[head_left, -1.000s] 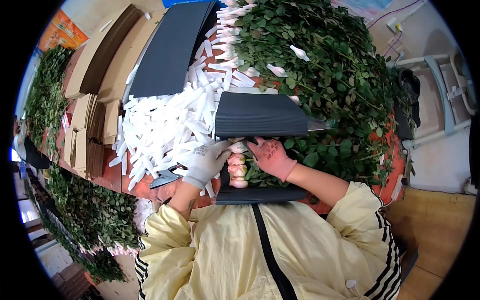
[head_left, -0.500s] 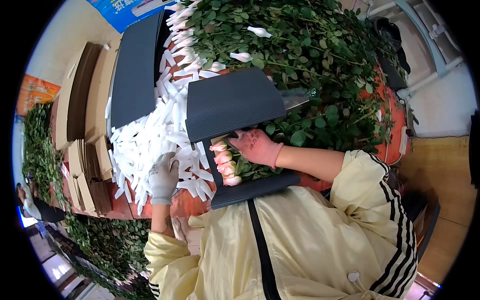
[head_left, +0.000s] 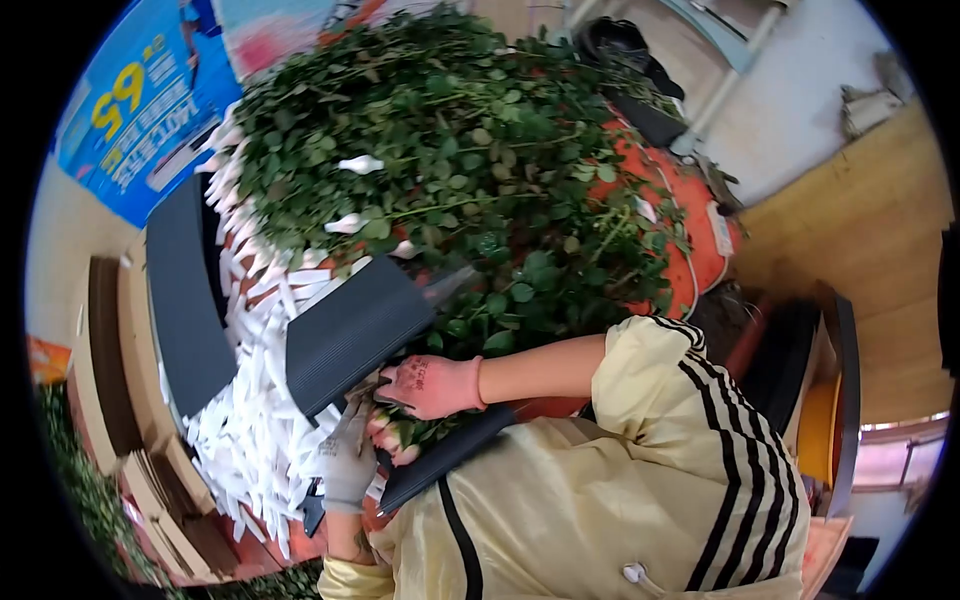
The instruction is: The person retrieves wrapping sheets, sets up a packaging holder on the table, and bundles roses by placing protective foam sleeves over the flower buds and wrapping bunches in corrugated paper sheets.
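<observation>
Pink roses lie with their blooms toward the left on a dark corrugated sheet, whose upper flap is folded up behind them. My right hand, in a stained pink glove, is above the rose stems with its fingers curled at the fold; what they grip is hidden. In a whitish glove, my left hand is right beside the blooms. Its fingers come together near the flap's lower edge, close to my right fingertips. Whatever is between them cannot be made out.
A heap of white foam sleeves covers the table's left part. Leafy rose stems pile up at the back, some blooms sleeved in white. Dark sheets and brown cardboard stand at left. A cable runs along the right edge.
My left hand has moved from the white sleeves to the roses, close to my right hand. The view has turned and shifted, with the flap now slanting.
</observation>
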Demonstrator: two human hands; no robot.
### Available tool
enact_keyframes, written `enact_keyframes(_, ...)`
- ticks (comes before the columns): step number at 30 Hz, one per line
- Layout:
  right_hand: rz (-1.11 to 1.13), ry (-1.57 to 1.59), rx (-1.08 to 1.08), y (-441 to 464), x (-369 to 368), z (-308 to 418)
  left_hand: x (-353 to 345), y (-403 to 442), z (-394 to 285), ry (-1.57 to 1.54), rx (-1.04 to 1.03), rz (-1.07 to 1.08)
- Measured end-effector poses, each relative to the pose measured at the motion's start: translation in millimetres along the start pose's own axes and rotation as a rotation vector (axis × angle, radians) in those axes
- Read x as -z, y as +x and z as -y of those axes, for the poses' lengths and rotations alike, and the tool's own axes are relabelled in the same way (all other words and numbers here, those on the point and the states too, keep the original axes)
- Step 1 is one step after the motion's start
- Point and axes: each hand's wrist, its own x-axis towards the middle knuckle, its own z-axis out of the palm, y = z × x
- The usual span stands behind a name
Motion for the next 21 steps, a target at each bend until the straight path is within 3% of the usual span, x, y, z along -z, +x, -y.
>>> enact_keyframes(2, 0.110, 0.021, -0.056, -5.3, 8.7, 0.7, 1.9, -0.4, -0.2, 0.002, -0.017, -0.001)
enact_keyframes(4, -0.048, -0.040, 0.062, -18.8, 3.3, 1.9, 1.9, 3.2, -3.1, 0.004, 0.021, 0.028)
enact_keyframes(5, 0.137, -0.037, -0.046, -17.4, 23.7, 12.7, 1.0, 2.8, -2.1, 0.023, 0.017, 0.033)
enact_keyframes(6, 0.136, -0.044, -0.038, -23.6, 29.7, 17.0, -1.7, 1.2, 2.9, 0.023, 0.038, 0.062)
enact_keyframes(8, -0.017, 0.045, 0.049, -32.2, 42.9, 20.6, 0.2, -0.7, 0.3, 0.049, 0.068, 0.100)
enact_keyframes(10, 0.047, 0.249, 0.103, -18.5, 88.5, 22.5, 0.1, -2.5, 1.2, 0.064, 0.023, 0.010)
enact_keyframes(14, -0.025, 0.292, -0.106, 42.6, 150.8, -26.7, 4.4, -1.7, -2.9, 0.047, 0.109, 0.080)
enact_keyframes(16, -0.230, -0.013, -0.195, 84.8, 154.0, -74.2, 7.4, 0.1, -6.9, 0.027, 0.139, 0.105)
enact_keyframes(18, -0.060, -0.137, -0.473, 118.8, 143.5, -125.1, 0.9, -4.9, -3.2, 0.031, 0.136, 0.081)
enact_keyframes(20, 0.273, -0.457, -0.502, 138.4, 119.3, -153.9, 7.7, -0.4, -8.1, -0.005, 0.147, 0.087)
enact_keyframes(21, 0.329, -0.462, -0.483, 145.8, 114.2, -159.8, 8.4, 0.5, -9.1, 0.066, 0.135, 0.098)
